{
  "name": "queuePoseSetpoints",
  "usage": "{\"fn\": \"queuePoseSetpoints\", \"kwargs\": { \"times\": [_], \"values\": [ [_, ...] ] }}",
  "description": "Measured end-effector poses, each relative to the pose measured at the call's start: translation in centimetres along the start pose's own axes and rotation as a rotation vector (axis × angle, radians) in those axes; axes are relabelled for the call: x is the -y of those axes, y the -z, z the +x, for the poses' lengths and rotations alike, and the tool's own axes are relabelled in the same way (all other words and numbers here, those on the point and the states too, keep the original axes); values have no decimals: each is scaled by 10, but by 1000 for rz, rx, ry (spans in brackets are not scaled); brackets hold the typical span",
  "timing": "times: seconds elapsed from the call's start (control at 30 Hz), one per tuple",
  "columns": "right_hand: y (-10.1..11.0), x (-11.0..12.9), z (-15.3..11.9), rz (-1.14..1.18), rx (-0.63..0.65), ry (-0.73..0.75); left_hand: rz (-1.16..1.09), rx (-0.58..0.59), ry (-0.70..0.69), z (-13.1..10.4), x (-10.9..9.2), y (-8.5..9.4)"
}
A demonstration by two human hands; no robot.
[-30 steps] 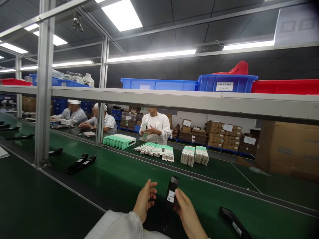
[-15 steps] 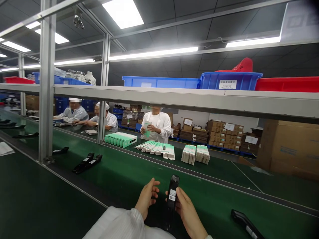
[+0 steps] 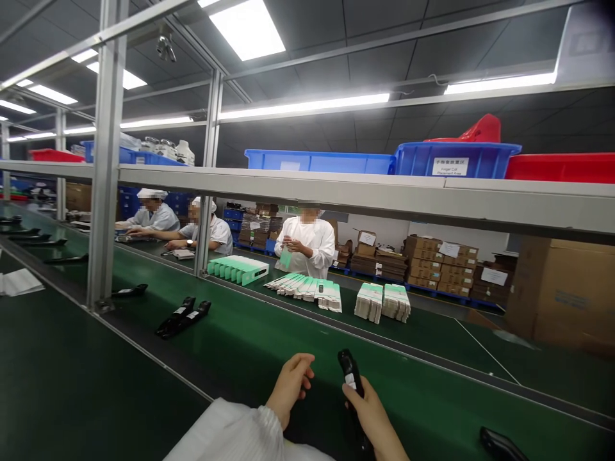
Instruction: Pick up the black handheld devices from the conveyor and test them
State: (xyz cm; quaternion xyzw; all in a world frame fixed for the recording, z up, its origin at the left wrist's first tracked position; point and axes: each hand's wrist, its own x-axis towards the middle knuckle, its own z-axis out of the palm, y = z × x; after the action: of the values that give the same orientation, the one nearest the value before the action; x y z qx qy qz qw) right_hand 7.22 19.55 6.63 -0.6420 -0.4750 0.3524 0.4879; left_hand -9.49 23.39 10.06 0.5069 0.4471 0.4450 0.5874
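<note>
My right hand (image 3: 369, 410) is closed around a long black handheld device (image 3: 350, 366) with a white label, its upper end pointing away from me and its lower part dark against the background. The thumb lies across the device just below the label. To the left, my left hand (image 3: 291, 383) hovers apart from the device with nothing in it, fingers loosely bent and not pressed together. Under both hands runs a green belt (image 3: 259, 346). Another black device (image 3: 500, 443) lies on it at the lower right, cut off by the frame edge.
Further left on the belt lie two similar black devices (image 3: 185, 318) side by side, with several more beyond the metal post (image 3: 106, 192). Across the belt stand green-and-white cartons (image 3: 302, 286) and a co-worker (image 3: 310, 240). A shelf (image 3: 336, 189) with blue bins (image 3: 451, 157) crosses above.
The view has shifted slightly, moving the scene right in frame. My right hand has turned the device, so its label shows less. My left hand's fingers have curled in a little.
</note>
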Motion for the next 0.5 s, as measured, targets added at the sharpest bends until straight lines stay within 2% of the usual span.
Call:
{"fn": "queuePoseSetpoints", "kwargs": {
  "times": [0.2,0.3,0.37,0.5],
  "values": [
    [14,-2,5,-563,-32,-6,56,27,-27,2,4,-2],
    [15,-1,6,-636,-98,33,103,39,-39,2,6,-2],
    [10,-4,9,-639,-126,126,131,40,-41,2,7,-3],
    [-16,-17,11,-479,-11,434,189,32,-51,8,14,-5]
  ]
}}
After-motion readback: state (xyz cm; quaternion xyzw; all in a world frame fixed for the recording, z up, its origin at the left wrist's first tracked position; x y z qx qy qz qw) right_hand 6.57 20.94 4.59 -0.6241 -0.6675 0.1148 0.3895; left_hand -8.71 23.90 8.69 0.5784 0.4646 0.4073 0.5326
